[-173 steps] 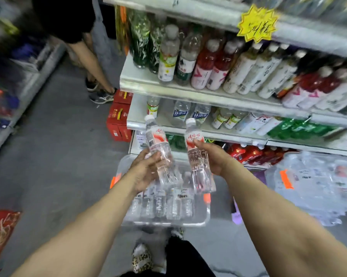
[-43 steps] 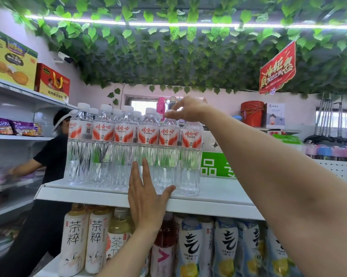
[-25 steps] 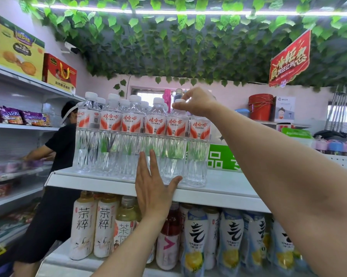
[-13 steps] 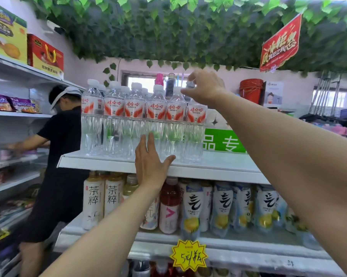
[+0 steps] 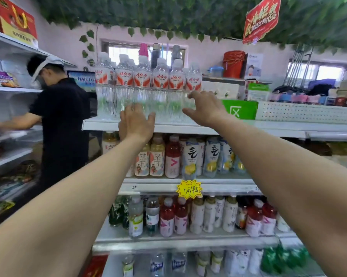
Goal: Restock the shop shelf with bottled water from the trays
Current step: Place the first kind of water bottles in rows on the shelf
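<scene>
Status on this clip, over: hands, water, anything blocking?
Both empty: left hand flat before the row, right hand loose beside the end bottle. All water bottles upright on top shelf. Nothing blocking; person at next rack.

Pink wall (image 5: 208, 54), leafy ceiling vines (image 5: 168, 15)

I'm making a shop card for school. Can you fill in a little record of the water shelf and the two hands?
place: top shelf
stock: water bottles, upright, red-and-white labels
left hand: flat, fingers straight, in front of the bottles' bases
right hand: fingers loosely curled, beside the rightmost bottle, holding nothing
below: tea bottles
nearby: person in black
</scene>
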